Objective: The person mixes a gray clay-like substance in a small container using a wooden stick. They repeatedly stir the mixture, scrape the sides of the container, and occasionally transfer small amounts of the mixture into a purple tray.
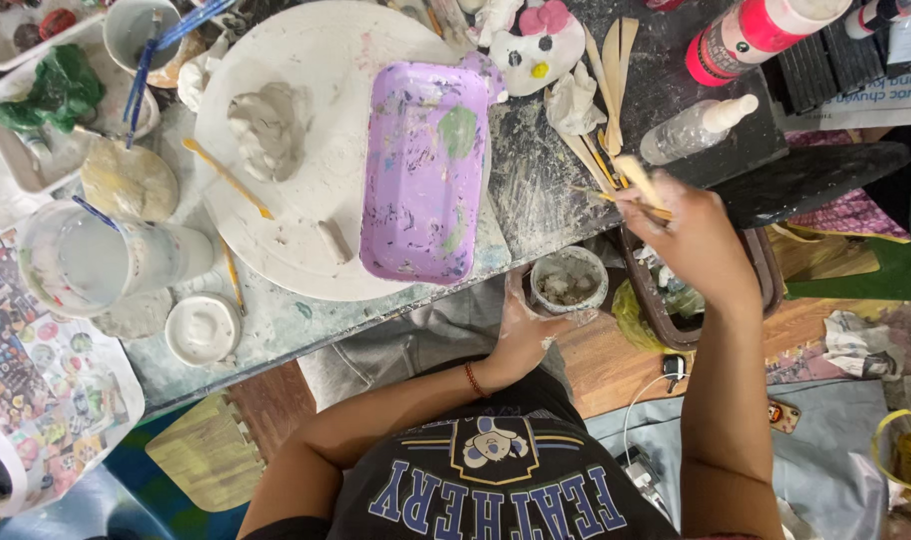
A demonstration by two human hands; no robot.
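Left hand point(524, 335) holds small clay-smeared cup point(569, 281) at table point(536, 190) edge; cup contents unclear. Right hand point(681, 235) pinches wooden sticks point(636, 185), their lower ends hidden by fingers.

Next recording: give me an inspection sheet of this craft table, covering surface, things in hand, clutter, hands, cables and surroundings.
Surface: dark worktable, smeared with pale paint or clay.
Things in hand: small clay-smeared cup; wooden modelling sticks.
Clutter: round white board carrying a grey clay lump and a purple tray; clear plastic cup; pink bottle; clear dropper bottle; painted cat figure.
Hands: left hand grips the cup at the table edge; right hand pinches thin sticks over the tool pile.
Cables: white cable by the person's lap.
Surroundings: wooden floor, grey cloth, yellow basket.
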